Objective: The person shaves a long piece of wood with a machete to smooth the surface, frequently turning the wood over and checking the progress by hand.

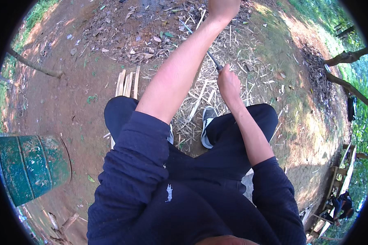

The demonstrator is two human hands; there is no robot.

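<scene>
Knife | right hand clenched on handle | left hand grip unclear | green drum contents hidden

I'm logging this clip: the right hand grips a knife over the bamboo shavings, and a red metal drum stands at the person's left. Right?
Not quite. The head view shows the drum is green, not red. The rest holds: the right hand grips the knife over the bamboo shavings, and the drum stands at the left.

The left arm stretches straight forward, sleeve pushed up past the elbow, its left hand closed at the top edge of the view. The right hand is fisted lower, forearm bare, elbow bent beside the right knee.
</scene>
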